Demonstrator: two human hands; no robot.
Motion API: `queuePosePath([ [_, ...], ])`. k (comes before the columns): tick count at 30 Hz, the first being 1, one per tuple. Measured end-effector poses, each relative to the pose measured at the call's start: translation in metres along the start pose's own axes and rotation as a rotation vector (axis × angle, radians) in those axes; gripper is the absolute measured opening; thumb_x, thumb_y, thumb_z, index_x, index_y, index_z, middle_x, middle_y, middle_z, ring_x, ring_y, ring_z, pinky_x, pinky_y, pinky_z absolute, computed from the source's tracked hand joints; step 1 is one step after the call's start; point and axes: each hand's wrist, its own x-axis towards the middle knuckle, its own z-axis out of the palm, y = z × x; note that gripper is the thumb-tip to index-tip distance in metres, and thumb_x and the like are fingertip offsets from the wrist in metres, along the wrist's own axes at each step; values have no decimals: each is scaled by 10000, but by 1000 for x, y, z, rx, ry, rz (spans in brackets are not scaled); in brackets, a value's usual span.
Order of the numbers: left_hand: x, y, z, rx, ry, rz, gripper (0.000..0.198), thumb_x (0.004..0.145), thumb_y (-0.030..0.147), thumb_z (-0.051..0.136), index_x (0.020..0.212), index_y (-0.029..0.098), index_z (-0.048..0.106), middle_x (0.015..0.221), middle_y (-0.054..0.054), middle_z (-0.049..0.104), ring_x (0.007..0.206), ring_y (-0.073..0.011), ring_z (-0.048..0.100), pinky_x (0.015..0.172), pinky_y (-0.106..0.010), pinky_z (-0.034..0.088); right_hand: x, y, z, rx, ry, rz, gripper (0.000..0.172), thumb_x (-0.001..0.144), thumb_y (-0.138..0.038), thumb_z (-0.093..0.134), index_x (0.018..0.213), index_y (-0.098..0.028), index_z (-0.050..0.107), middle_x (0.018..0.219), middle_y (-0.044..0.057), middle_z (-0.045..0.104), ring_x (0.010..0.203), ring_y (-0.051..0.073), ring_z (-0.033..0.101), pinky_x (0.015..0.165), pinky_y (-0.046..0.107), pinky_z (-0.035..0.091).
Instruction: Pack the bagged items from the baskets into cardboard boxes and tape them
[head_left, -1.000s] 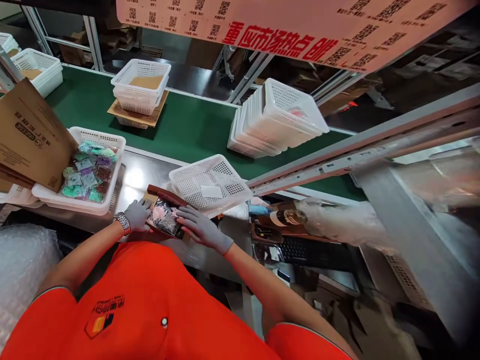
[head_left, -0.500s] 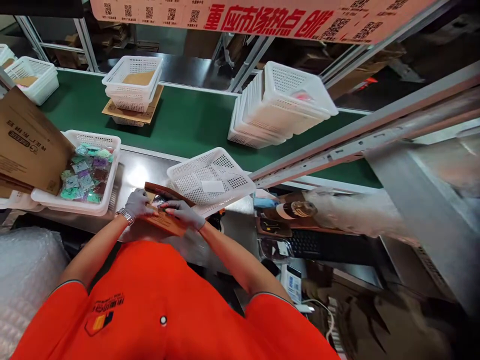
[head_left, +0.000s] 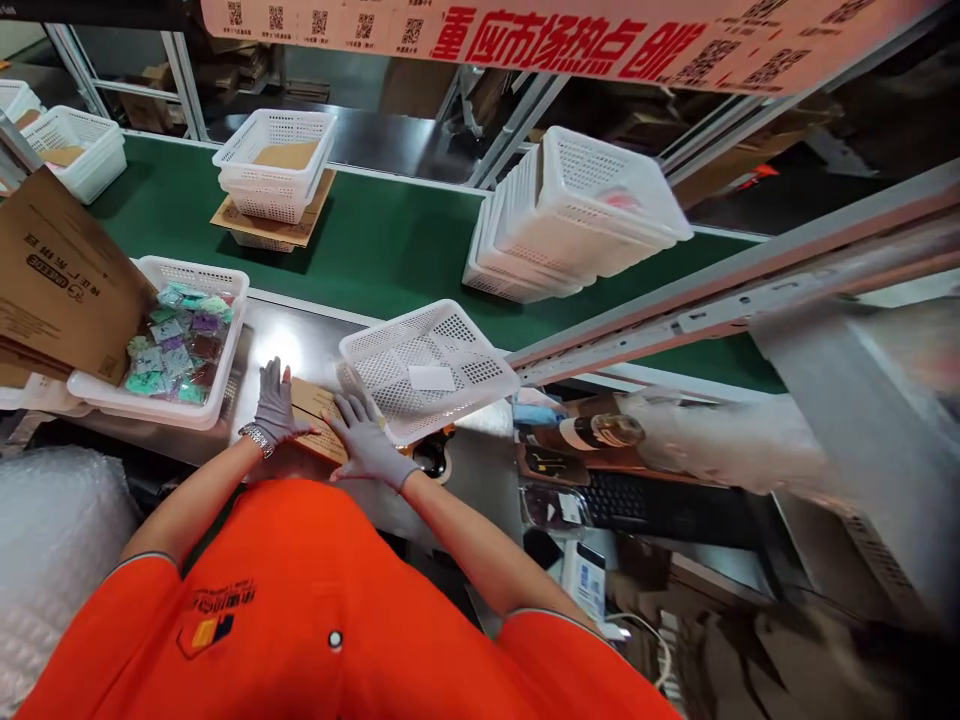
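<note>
On a steel worktop [head_left: 484,475] beside a green belt [head_left: 397,250], metal frames [head_left: 185,90] beyond: left hand [head_left: 276,410] and right hand [head_left: 369,445], fingers spread, touching a carton [head_left: 309,399].

red "市场热点" on pink sign [head_left: 555,45]

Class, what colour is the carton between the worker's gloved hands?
The carton is brown; the head view shows it best.
</note>
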Motion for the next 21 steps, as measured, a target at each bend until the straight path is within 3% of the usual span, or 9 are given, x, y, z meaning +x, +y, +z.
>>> queuePosePath([
  [1,1,-1,-3,31,-26,34,1547,602,800,1022,1779,68,335,1868,-381,184,1762,-602,79,1392,-788,103,-5,-3,9,-65,7,33,1272,649,-803,992,1701,-211,590,1861,264,335,1706,559,265,1374,762,189],
  [3,6,-1,-10,93,-126,187,1309,698,789,977,1733,155,486,1874,-320,265,1762,-591,107,1375,-818,35,-11,-7,21,-144,19,114,1255,625,-716,1033,1702,-239,598,1887,253,264,1695,585,233,1363,789,136],
  [5,11,1,-17,128,-269,402,1102,786,786,915,1666,204,596,1862,-278,341,1752,-562,190,1376,-806,36,-11,-7,24,-157,46,159,1163,654,-609,1031,1688,-273,619,1881,220,272,1654,562,298,1355,757,190],
  [7,15,4,-22,143,-386,551,1089,777,805,897,1630,180,635,1837,-290,386,1722,-558,269,1378,-784,84,-9,-6,23,-138,68,163,1094,668,-537,1011,1668,-285,644,1858,202,299,1612,537,352,1331,716,269],
  [11,22,10,-26,161,-447,573,1153,705,801,927,1592,120,647,1765,-324,464,1644,-581,354,1356,-775,166,-9,-7,25,-133,106,156,1021,668,-493,987,1619,-270,689,1805,209,357,1575,530,391,1294,705,333],
  [15,27,9,-28,117,-477,648,1092,726,735,938,1604,157,645,1707,-301,509,1584,-540,391,1350,-765,199,-24,-9,38,-97,200,160,1027,715,-614,959,1617,-229,652,1763,240,423,1559,503,440,1298,688,383],
  [18,32,7,-29,136,-521,728,1138,714,713,961,1669,202,611,1693,-288,502,1559,-533,387,1350,-765,184,-52,3,53,15,410,208,905,865,-670,826,1617,-219,605,1671,237,528,1514,449,524,1273,649,465],
  [21,38,6,-29,169,-552,754,1097,729,697,967,1687,295,616,1691,-246,499,1563,-522,369,1360,-766,123,-88,28,69,76,772,501,693,1055,-569,560,1640,-198,538,1573,233,588,1481,421,563,1266,676,473],
])
